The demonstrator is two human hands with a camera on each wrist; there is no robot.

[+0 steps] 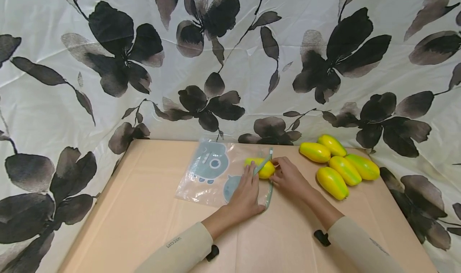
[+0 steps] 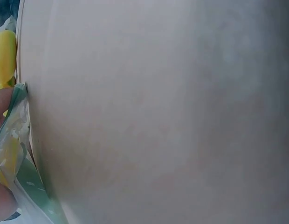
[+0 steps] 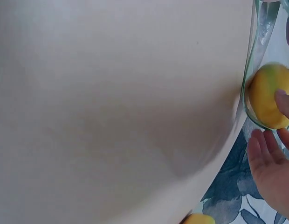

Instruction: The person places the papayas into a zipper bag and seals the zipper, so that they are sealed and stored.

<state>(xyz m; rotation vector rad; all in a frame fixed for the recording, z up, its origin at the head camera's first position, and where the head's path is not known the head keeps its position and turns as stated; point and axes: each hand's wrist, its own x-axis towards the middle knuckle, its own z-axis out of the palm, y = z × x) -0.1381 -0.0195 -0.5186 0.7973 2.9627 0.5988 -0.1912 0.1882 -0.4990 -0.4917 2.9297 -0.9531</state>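
Observation:
A clear zip bag (image 1: 212, 193) with blue-grey cartoon prints and a green zip strip (image 1: 268, 199) lies flat, its mouth facing right. One yellow-green mango (image 1: 267, 170) sits in the mouth, partly under the lifted strip. My left hand (image 1: 245, 195) holds the bag at its mouth; the left wrist view catches only its thumb (image 2: 2, 203) and a fingertip at the green edge. At the mango's outer end is my right hand (image 1: 291, 177). In the right wrist view its thumb (image 3: 285, 103) lies on the mango (image 3: 268, 95), with fingers below by the bag's rim.
Several more yellow-green mangoes (image 1: 343, 171) lie grouped at the right, near the far corner of the tan tabletop (image 1: 144, 209). A white cloth with dark flowers (image 1: 273, 97) hangs behind the table and shows at both sides.

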